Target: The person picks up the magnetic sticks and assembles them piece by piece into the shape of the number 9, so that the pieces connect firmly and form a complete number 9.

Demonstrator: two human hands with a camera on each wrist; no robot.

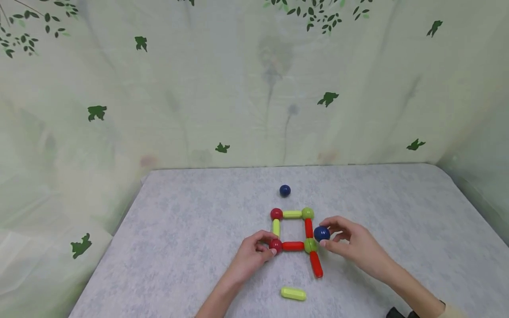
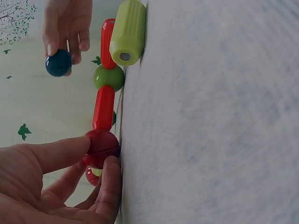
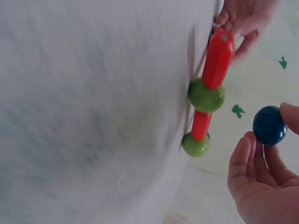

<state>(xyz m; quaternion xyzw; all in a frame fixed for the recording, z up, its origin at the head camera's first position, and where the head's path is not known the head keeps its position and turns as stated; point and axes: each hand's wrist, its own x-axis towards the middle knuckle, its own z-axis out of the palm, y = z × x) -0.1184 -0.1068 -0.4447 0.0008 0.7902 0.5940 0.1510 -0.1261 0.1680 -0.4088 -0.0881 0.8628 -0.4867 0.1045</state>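
Observation:
On the grey table lies a square of balls and rods. Its near left corner is a red ball (image 1: 276,245), pinched between thumb and fingers of my left hand (image 1: 250,255). The other corners are a red ball (image 1: 276,214) and two green balls (image 1: 307,213). Two yellow-green rods (image 1: 292,214) and two red rods (image 1: 293,246) form the sides. Another red rod (image 1: 316,265) sticks out toward me from the near green ball (image 1: 309,247). Just right of that ball, my right hand (image 1: 358,243) holds a dark blue ball (image 3: 270,125) by its fingertips, raised off the table.
A second dark blue ball (image 1: 284,191) lies beyond the square. Nearer me is a loose yellow-green rod (image 1: 293,293). A black object (image 1: 395,312) shows at the bottom right edge. Behind the table (image 1: 179,207) hangs a leaf-patterned cloth (image 1: 238,88).

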